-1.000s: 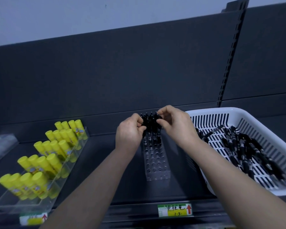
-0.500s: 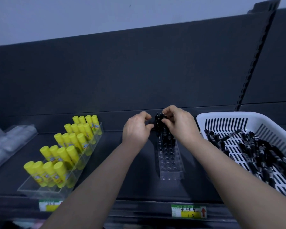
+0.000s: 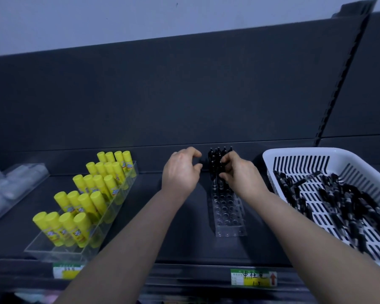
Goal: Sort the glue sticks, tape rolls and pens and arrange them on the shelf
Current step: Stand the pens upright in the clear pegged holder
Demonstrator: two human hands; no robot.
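Shelf (image 3: 191, 238) is dark and the light dim. White basket (image 3: 294, 153) sits well right of the fingers, with loose pens (image 3: 347, 207) heaped inside. Glue sticks (image 3: 90, 183) stand racked well to the left. Clear pen holder (image 3: 228, 218) runs from under the fingers toward the person, its near holes bare. Right hand (image 3: 239, 174) pinches among the standing pens (image 3: 215, 159) in the back rows. Left hand (image 3: 181, 172) is just left of them, fingers loosely curved, thumb and forefinger apart, holding nothing. Best practice, likely: seat each pen plumb, fill from back to front, and steady the holder with the left.

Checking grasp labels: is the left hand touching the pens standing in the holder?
Apart. The head view shows a dark gap between the left hand and the upright pens; the right hand pinches them.
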